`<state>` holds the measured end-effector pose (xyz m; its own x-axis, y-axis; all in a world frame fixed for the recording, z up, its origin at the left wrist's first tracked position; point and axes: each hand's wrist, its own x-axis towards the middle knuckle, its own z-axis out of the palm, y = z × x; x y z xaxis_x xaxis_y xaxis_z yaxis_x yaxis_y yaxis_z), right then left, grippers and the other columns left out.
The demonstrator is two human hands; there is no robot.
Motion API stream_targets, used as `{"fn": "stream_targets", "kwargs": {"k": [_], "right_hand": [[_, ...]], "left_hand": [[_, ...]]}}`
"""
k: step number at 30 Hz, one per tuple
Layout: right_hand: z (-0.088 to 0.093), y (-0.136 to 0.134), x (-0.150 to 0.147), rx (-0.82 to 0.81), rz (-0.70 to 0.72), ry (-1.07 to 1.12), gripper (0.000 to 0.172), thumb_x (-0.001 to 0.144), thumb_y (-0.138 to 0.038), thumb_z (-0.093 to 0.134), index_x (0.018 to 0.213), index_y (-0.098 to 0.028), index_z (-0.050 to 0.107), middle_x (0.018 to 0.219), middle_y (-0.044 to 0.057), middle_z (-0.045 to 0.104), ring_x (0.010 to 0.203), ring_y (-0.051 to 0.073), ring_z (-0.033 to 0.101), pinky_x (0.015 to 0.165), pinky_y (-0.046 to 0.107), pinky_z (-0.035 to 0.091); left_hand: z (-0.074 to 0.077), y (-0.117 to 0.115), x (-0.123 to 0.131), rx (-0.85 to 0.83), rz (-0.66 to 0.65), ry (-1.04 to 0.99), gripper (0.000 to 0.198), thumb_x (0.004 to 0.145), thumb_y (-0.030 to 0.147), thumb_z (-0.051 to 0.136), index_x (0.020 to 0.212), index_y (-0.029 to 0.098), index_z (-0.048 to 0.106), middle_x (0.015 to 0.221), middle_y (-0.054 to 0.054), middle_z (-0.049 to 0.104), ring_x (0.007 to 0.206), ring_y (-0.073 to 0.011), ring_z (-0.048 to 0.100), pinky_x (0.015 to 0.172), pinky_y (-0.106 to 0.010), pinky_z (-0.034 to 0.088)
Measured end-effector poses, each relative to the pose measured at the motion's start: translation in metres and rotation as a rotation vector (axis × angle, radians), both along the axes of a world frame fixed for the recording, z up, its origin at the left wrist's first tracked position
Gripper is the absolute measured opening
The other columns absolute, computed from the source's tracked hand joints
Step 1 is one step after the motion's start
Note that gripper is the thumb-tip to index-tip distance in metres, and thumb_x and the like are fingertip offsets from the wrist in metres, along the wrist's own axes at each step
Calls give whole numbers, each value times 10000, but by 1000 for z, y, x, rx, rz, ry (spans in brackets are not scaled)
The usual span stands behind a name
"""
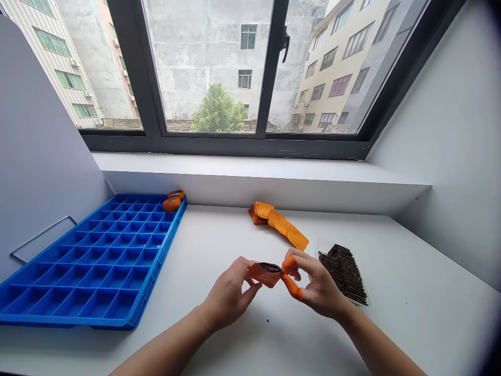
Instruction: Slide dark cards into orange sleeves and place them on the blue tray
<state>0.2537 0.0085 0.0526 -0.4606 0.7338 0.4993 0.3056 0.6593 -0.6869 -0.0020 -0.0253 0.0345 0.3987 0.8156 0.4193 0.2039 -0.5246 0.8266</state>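
Observation:
An orange pouch (266,275) is held up over the white table, its mouth open and dark inside. My left hand (230,292) grips the pouch's left end between thumb and fingers. At the right corner, my right hand (321,287) pinches the pouch edge; its thumb and index finger wear orange finger cots (293,288). Something brownish shows within the mouth, too small to name. Behind my hands, a fanned stack of flat orange pouches (284,224) lies on the table. Right of my right hand, a clear tray (370,298) holds rows of thin dark brown pieces (344,271).
A blue compartment tray (135,303) lies at the left, with several orange pouches (172,202) standing in its far right corner. A tiny dark crumb (267,320) sits on the table (235,344). The window ledge (266,193) bounds the back, a white wall (450,130) the right.

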Motion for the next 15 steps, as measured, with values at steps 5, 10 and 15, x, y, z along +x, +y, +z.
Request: {"fn": "stream_targets", "kwargs": {"k": [5, 10, 15], "right_hand": [[-3, -5, -14, -3, 19, 32, 145, 917, -139, 667, 865, -246, 584, 834, -19, 526, 694, 140, 476, 627, 281, 454], [-3, -9, -19, 27, 39, 37, 120, 948, -158, 669, 888, -243, 611, 832, -12, 548, 685, 139, 483, 613, 279, 460], [-2, -6, -15, 78, 25, 13, 93, 985, -179, 692, 934, -243, 647, 829, -14, 554, 679, 134, 496, 617, 277, 477]], "left_hand": [[-9, 0, 4, 6, 20, -10, 335, 1028, 255, 680, 1346, 229, 576, 1222, -114, 744, 1014, -228, 742, 830, -375, 644], [-12, 2, 2, -11, 92, 29, 226, 1010, 291, 722, 1210, 224, 638, 1113, -78, 766, 882, -198, 721, 799, -363, 617], [-7, 1, -1, -5, 100, 60, 161, 991, 216, 714, 1140, 225, 652, 1084, -55, 793, 922, -203, 728, 805, -339, 578]]}}
